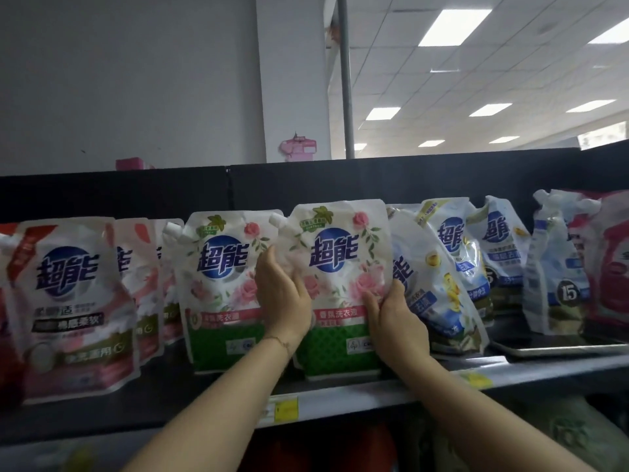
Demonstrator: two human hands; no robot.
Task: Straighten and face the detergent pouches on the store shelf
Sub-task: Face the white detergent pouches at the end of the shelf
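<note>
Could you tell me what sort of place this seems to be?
Most likely a retail store aisle: branded detergent pouches stand in a row on a dark shelf, a yellow price tag is on its edge, and ceiling light panels hang overhead.

I see far-left red pouch [5, 301] cut by the frame edge | pale pouches [146, 277] half hidden behind the front pink pouch [73, 301] | yellow price tag [286, 408] too blurred to read | lower shelf goods [561, 434] indistinct

Two bare forearms, no sleeves in view. A thin chain bracelet [279, 341] circles the wrist of the left hand [282, 298]; the right hand [396, 318] wears nothing.
</note>
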